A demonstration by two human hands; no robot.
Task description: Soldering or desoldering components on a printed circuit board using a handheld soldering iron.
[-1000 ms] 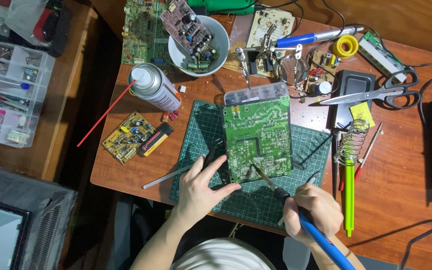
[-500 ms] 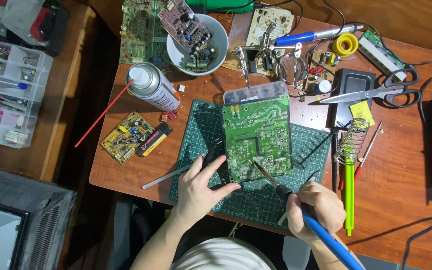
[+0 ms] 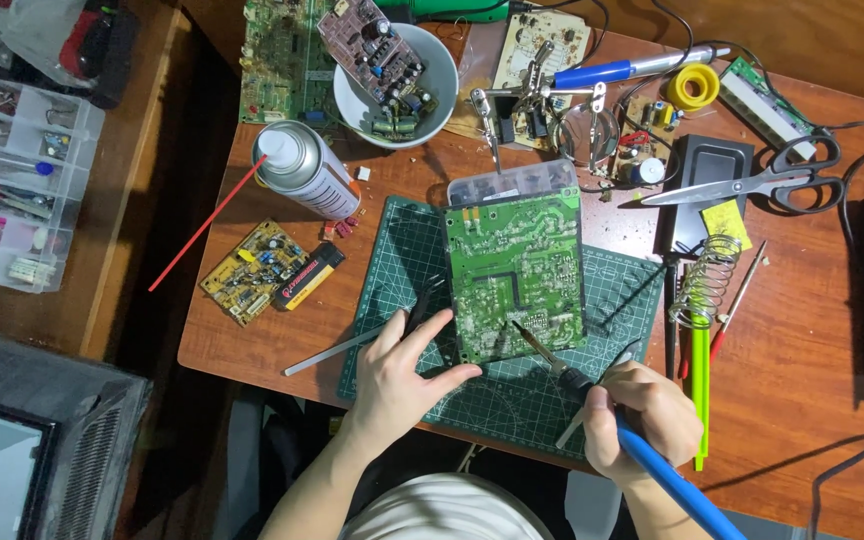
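On green cutting mat, green circuit board, solder-dotted underside up.

On the wooden bench, a spray can lies beside a white bowl of circuit parts. Scissors rest near a yellow solder spool. A small yellow circuit board touches a lighter.

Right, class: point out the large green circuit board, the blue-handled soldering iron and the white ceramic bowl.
Large green circuit board [image 3: 517,270], head view, middle of its solder side.
Blue-handled soldering iron [image 3: 652,470], head view, blue handle below the right hand.
White ceramic bowl [image 3: 347,110], head view, left rim.
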